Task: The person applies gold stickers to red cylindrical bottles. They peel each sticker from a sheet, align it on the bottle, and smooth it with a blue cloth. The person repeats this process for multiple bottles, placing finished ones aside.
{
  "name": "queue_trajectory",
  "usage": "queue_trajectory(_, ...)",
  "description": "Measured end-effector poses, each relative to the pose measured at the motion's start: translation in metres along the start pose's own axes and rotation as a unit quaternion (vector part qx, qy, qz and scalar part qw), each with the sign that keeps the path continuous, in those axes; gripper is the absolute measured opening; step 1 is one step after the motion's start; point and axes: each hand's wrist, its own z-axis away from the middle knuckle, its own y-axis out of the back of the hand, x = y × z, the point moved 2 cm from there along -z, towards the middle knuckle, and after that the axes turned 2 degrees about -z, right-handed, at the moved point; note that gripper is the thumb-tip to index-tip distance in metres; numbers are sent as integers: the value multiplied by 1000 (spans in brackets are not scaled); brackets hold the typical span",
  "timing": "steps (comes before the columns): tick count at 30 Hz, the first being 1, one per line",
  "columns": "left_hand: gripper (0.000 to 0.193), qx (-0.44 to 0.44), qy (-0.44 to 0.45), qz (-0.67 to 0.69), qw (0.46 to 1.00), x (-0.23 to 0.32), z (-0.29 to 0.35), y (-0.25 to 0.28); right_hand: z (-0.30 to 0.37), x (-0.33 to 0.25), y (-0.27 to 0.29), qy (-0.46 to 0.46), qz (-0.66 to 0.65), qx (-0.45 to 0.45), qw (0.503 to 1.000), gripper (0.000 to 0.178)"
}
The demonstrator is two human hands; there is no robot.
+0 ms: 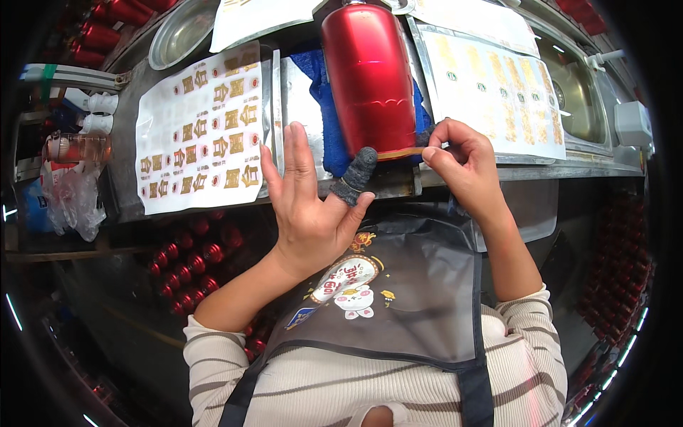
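Observation:
A glossy red bottle (368, 71) lies on a blue cloth (334, 135), its near end toward me. Along that near end runs a thin gold-brown strip (400, 153). My right hand (466, 164) pinches the strip's right end between thumb and forefinger; its forefinger seems to wear a dark grey cover, partly hidden. My left hand (309, 203) has its fingers stretched and spread. A grey knitted cover (353, 178) sits on its forefinger, whose tip is at the left end of the strip, by the bottle's edge.
A white sheet of gold character stickers (203, 142) lies on the left, another sticker sheet (498, 92) on the right. A metal basin (183, 32) stands far left, a sink (569, 92) far right. Several red bottles (188, 263) are below the bench; a plastic bag (71, 199) hangs left.

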Motion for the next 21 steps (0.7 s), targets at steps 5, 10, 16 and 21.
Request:
queue_trajectory(5,43,-16,-56,-33,998,4,-19,10,-3,4,2,14,4,-6,1000,12)
queue_trajectory(10,38,1,-112,-46,993,14,-41,5,-6,5,0,20,25,-12,999,9)
queue_trajectory(16,56,51,-67,38,996,1,-54,-6,-7,6,0,45,32,-21,998,7)
queue_trajectory(21,69,83,31,178,980,-18,-30,-20,-5,0,-1,42,15,-40,998,11)
